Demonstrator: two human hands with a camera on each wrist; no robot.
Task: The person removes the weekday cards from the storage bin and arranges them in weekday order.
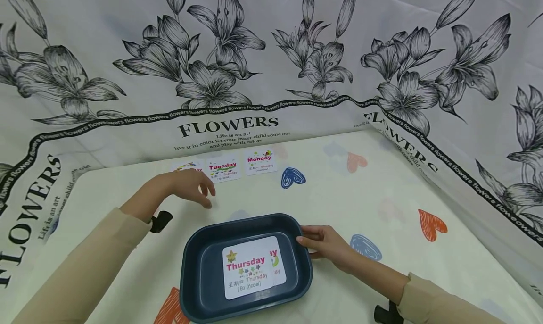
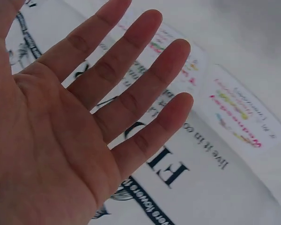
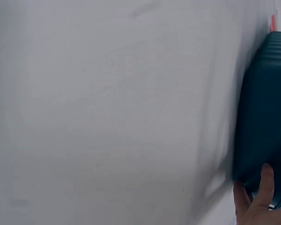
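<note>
A dark blue rectangular tray (image 1: 208,267) stands on the cloth. Inside it the Thursday card (image 1: 246,270) lies over another card (image 1: 278,267), whose word is mostly covered. My right hand (image 1: 328,245) grips the tray's right rim, thumb on top; the right wrist view shows its fingers (image 3: 267,185) against the outer wall. My left hand (image 1: 186,187) hovers palm down near the cards at the back, holding nothing; its fingers look spread in the left wrist view. It partly hides the Wednesday card (image 2: 246,112). Beside that lie the Tuesday card (image 1: 223,167) and the Monday card (image 1: 260,162).
A pale cloth with printed hearts (image 1: 292,178) covers the table. Behind and at both sides hangs a white curtain (image 1: 229,126) with black flower drawings and lettering. It meets the table just behind the row of cards.
</note>
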